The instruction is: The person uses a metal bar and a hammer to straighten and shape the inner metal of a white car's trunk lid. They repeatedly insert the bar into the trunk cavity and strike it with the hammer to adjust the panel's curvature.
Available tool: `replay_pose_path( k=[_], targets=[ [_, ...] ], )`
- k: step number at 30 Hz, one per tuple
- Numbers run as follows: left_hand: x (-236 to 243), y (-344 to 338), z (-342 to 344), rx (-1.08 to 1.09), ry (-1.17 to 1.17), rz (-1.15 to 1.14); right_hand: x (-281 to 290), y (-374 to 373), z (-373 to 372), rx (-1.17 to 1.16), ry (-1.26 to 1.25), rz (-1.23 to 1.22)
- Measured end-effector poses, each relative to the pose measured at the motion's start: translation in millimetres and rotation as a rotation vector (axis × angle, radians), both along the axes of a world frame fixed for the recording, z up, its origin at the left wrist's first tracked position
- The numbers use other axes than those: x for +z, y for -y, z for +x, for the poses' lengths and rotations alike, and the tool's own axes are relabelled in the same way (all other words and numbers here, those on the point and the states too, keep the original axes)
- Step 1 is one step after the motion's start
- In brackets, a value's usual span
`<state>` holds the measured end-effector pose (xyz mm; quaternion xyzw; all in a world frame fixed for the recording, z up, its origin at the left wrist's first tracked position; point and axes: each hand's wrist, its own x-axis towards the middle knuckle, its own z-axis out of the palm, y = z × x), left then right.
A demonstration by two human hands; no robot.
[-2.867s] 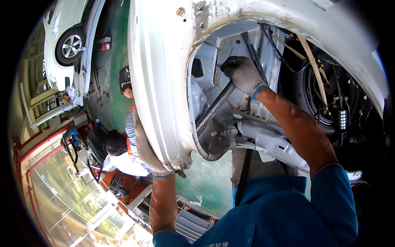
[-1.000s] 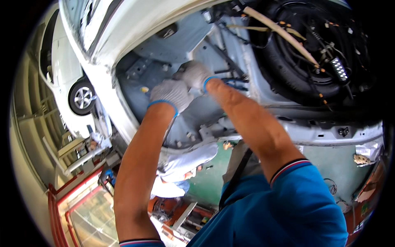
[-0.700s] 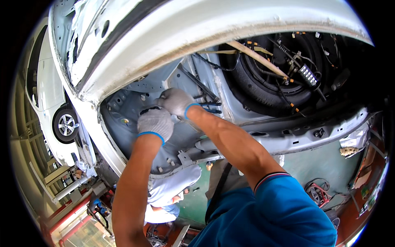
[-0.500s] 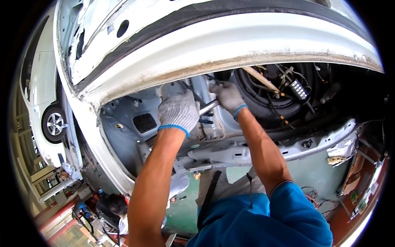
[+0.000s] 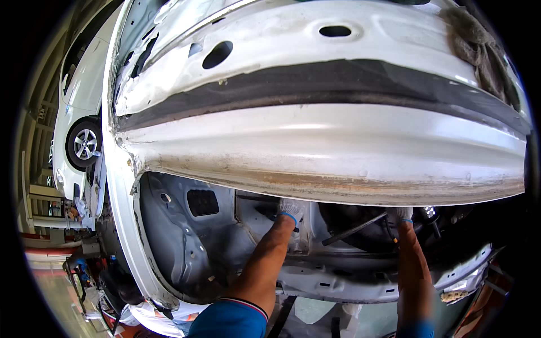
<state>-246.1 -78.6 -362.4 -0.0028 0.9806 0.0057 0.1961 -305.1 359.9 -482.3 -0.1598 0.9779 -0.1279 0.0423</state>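
My left hand (image 5: 291, 210), in a grey knit glove with a blue cuff, reaches into a car's grey-blue body cavity (image 5: 220, 242). Its fingers pass behind the edge of the white panel (image 5: 338, 149), and I cannot tell whether it holds anything. My right hand (image 5: 404, 214), gloved alike, is farther right under the same edge, its fingertips also hidden. From beside it a long grey metal bar (image 5: 355, 228) slants down to the left over the dark tyre (image 5: 372, 241), its upper end at the glove; it appears held there.
A perforated metal crossmember (image 5: 338, 280) runs along the cavity's near edge. The white frame (image 5: 127, 225) bounds the left. A crumpled grey cloth (image 5: 479, 50) lies at the upper right. Another white car (image 5: 84, 101) stands at the left.
The view has shifted, so the white panel fills more of it. My hands have spread apart, the right moving rightward. The bar, previously partly seen between my hands, now lies slanted over the tyre.
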Motion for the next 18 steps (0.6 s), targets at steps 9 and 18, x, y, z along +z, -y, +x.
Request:
replay_pose_path(
  k=[9,18],
  targets=[
    [63,4,1,-0.302,-0.056,0.007,170,170,69,-0.267,-0.003,-0.354],
    [228,-100,98,-0.25,-0.506,0.198,238,206,114,-0.266,1.178,-1.748]
  ],
)
